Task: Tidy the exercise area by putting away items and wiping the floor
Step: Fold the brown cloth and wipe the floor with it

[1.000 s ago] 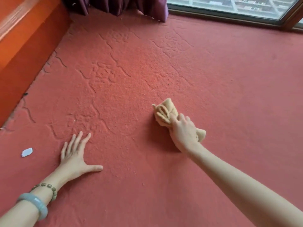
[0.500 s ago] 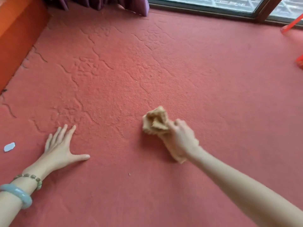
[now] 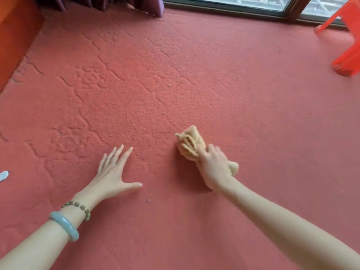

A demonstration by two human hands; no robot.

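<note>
Left hand (image 3: 112, 173) has slid nearer the cloth (image 3: 190, 142) — right hand (image 3: 213, 168) grips it.

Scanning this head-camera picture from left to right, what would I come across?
White scrap → pale bangle → left hand → tan cloth gripped by the right hand → red plastic stool.

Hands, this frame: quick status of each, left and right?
Left hand: open, fingers spread, palm flat on the red floor, holding nothing.
Right hand: closed around the crumpled tan cloth, which touches the floor.
</note>
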